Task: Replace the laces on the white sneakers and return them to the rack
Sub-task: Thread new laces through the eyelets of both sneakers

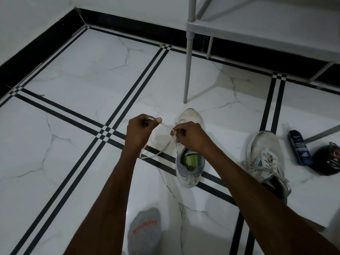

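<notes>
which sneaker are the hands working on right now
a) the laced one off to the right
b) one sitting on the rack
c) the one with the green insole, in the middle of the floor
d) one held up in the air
c: the left hand and right hand pinch a white lace over the green-insole sneaker, while the laced sneaker lies untouched on the floor.

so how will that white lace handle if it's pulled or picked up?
Probably floppy: the lace sags in a loose loop onto the floor below the left hand. Likely very light, since the left hand and right hand hold it by pinches alone. It looks flat, so rolling seems unlikely.
</notes>
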`<state>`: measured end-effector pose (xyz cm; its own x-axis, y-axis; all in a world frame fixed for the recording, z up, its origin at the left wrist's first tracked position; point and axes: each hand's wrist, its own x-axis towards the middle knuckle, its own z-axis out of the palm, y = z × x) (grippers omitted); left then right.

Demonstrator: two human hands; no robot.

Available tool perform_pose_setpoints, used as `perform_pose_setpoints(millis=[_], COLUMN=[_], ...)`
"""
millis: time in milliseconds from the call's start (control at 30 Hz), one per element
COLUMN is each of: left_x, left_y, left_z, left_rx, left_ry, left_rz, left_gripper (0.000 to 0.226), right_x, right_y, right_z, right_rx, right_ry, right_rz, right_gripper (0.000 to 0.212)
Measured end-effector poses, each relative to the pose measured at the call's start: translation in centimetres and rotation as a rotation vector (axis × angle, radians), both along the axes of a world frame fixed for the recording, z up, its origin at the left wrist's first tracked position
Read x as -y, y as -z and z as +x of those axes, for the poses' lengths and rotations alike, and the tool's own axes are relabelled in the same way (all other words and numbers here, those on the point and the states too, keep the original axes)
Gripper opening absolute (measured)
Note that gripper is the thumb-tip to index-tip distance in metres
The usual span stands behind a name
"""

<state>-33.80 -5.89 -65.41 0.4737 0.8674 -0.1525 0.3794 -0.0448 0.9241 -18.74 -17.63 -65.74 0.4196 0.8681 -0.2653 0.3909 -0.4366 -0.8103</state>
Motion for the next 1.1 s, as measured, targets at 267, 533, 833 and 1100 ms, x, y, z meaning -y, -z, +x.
perform_pose_setpoints(millis=[267, 533, 833, 1100], left_x=[1.2, 2.5, 3.6, 5.2], left_y=[-1.2, 0.7, 2.7, 3.2], left_z=[3.2, 4.9, 5.6, 6.3], left_rx=[0.227, 0.024, -0.114, -0.174], left_ry=[-0.021, 0.159, 0.334, 0.296], left_rz=[-0.156, -0.011, 0.125, 0.213], left_gripper=[0.031, 0.012, 0.011, 0.006], right_x=[2.8, 4.1, 4.6, 5.3], right_y=[-1.8, 0.1, 1.5, 3.1], right_z=[3.9, 2.3, 3.4, 5.0], right_rx=[0.114, 0.200, 0.167, -0.407], right_ry=[0.194, 0.062, 0.204, 0.400], right_rz=[-0.098, -0.246, -0.070, -0.031], right_gripper=[0.026, 0.040, 0.015, 0.011])
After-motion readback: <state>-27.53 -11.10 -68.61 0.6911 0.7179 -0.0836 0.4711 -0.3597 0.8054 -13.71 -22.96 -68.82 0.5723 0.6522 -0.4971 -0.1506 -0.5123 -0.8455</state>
